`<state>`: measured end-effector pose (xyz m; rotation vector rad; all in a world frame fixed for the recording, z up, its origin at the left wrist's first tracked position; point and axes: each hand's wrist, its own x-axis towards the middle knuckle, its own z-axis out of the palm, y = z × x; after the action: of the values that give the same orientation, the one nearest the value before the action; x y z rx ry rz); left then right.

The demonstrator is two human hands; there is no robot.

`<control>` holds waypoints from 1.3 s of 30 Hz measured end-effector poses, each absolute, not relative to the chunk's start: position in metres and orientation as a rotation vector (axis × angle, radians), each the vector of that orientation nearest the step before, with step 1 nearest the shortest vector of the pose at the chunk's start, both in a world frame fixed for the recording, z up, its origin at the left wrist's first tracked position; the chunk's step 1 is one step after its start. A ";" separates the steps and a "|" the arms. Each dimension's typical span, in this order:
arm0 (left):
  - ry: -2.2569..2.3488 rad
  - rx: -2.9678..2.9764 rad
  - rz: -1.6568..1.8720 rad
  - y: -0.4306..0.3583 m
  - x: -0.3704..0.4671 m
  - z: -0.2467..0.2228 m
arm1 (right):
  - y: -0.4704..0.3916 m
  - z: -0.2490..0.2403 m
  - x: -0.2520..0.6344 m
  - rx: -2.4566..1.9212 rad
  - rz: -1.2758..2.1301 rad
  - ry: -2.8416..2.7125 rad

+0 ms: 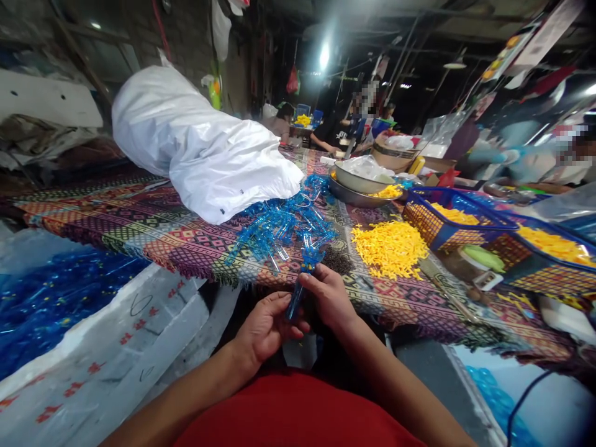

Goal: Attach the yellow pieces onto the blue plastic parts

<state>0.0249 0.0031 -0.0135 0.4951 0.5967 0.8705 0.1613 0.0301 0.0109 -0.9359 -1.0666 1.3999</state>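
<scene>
Between my two hands, just off the table's front edge, is a clear blue plastic piece (293, 303), tube-like in shape. My left hand (266, 323) pinches its lower part between thumb and fingers. Fingers of my right hand (329, 295) close on its upper end, where something small is too fine to make out. Loose blue plastic pieces (274, 230) lie heaped on the patterned cloth beyond. A pile of small dark bits (339, 261) sits close to my right hand, and a heap of small yellow plastic parts (391, 248) lies farther right.
A large white sack (209, 149) rests on the table's left. Metal bowls (361, 180) and blue baskets (447, 217) of yellow parts stand to the right. At lower left is a white box (116, 335) beside many blue pieces. Other people (333, 133) sit at the back.
</scene>
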 end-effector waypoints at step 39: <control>1.085 1.906 1.016 0.003 0.017 -0.014 | 0.030 0.031 0.163 -1.033 0.457 -1.892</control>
<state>0.0170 0.0028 -0.0141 1.9060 1.0850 1.0159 0.1627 0.0302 0.0308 -1.0332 -1.8916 0.4570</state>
